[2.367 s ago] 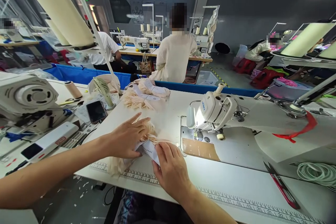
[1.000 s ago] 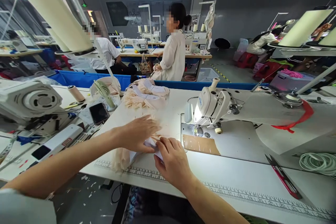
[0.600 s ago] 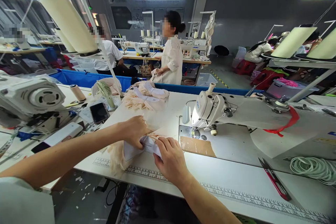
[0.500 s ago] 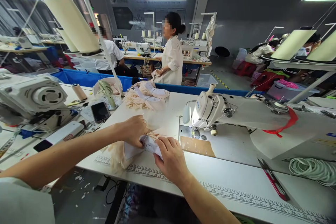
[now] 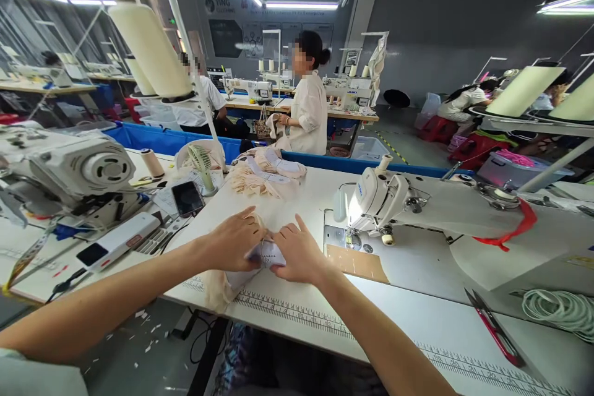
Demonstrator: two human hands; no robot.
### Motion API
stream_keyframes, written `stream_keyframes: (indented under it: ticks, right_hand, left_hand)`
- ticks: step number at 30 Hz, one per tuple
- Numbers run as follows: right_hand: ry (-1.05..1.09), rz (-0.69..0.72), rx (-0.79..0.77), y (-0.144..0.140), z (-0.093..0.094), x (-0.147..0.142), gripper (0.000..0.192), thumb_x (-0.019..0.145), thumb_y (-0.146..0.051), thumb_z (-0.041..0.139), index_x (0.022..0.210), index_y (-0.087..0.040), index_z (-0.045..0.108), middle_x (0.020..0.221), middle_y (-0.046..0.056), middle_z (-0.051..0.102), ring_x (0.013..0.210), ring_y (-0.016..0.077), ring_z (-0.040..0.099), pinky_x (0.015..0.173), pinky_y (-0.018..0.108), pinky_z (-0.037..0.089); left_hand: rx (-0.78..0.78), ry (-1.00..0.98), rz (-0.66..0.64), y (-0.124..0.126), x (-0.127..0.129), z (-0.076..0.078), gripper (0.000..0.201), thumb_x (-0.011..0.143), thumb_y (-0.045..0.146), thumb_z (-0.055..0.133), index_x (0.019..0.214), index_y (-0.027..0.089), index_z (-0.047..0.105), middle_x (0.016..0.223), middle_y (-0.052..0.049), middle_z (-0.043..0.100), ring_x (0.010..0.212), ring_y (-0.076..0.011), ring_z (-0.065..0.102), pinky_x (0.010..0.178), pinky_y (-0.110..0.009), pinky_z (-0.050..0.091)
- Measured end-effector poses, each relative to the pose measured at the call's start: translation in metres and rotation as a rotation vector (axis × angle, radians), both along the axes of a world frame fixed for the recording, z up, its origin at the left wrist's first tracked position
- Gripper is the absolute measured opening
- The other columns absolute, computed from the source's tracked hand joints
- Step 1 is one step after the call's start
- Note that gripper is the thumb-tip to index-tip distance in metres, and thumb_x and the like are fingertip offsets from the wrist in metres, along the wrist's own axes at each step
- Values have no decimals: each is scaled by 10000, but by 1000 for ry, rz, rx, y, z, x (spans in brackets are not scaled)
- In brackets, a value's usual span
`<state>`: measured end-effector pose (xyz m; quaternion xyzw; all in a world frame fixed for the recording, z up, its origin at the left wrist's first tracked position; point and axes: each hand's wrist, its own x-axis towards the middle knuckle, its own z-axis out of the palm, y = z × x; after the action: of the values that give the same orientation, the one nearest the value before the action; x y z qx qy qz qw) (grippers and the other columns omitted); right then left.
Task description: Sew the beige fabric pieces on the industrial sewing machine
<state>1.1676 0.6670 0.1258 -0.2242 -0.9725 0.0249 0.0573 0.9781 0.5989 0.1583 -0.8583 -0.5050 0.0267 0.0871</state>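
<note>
A small white label lies on a bundle of beige fabric pieces at the near edge of the white sewing table. My left hand presses on the bundle and pinches the label from the left. My right hand grips the same label from the right, index finger raised. The fabric hangs over the table's front edge. The white sewing machine stands to the right of my hands, its lamp lit.
A second pile of beige pieces with labels lies further back. A small fan, a phone and a thread spool sit at left. Red thread snips and coiled cord lie at right. People work at tables behind.
My right hand has slid up from below the label to its right side. My left hand opened slightly over the bundle. The view shifted a little to the left.
</note>
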Motion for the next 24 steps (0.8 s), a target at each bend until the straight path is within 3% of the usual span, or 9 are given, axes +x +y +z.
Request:
stream_keyframes:
  ticks: [6,11,13,15,18,21,24]
  right_hand:
    - [190,-20,383,-31,-28,12,456,779,-334,784,1150,-137,605,945,83,627,886,257,602,1137,487,356]
    - [248,-23,448,-35,-33,10,354,819,-225,722,1143,-143,603,906,82,601,784,238,563,877,431,512]
    - [285,-10,463,-36,-34,9,352,854,-192,677,1189,-125,594,945,101,609,818,241,565,907,445,500]
    - [317,2,473,-38,-35,9,400,869,-180,657,1251,-91,576,1047,143,616,918,265,569,1006,487,451]
    - [329,-37,441,-42,-37,12,497,868,-170,658,1340,-76,535,1183,194,585,983,289,558,962,484,465]
    - [327,-83,415,-45,-41,17,488,882,-161,633,1356,-111,529,1120,181,586,917,274,557,843,449,498]
    - [319,-96,455,-46,-44,19,338,896,-153,582,1233,-120,585,1005,148,589,880,271,547,846,453,505]
  left_hand:
    - [139,42,122,-40,-11,-5,863,726,711,699,1285,60,606,1005,-166,702,1044,-347,611,1110,-521,349]
    - [192,-60,117,-55,-29,-9,675,885,709,534,1258,155,628,1140,-138,687,1064,-317,593,1051,-518,384]
    - [218,-111,92,-56,-30,-7,582,948,655,471,1237,176,634,1229,-132,661,1148,-308,569,1116,-527,328]
    - [198,-160,51,-53,-27,-2,481,1001,564,427,1206,185,640,1264,-121,652,1193,-289,563,1161,-516,288]
    - [49,-250,-6,-41,-20,5,363,1048,375,368,1207,185,634,1209,-101,681,1091,-233,638,1041,-399,439]
    - [-84,-315,73,-16,-18,7,340,1027,310,401,1252,182,621,1193,-94,684,961,-211,684,829,-311,519]
    - [-202,-331,138,17,-15,2,370,990,356,479,1288,172,599,1269,-103,656,1038,-231,671,854,-304,514]
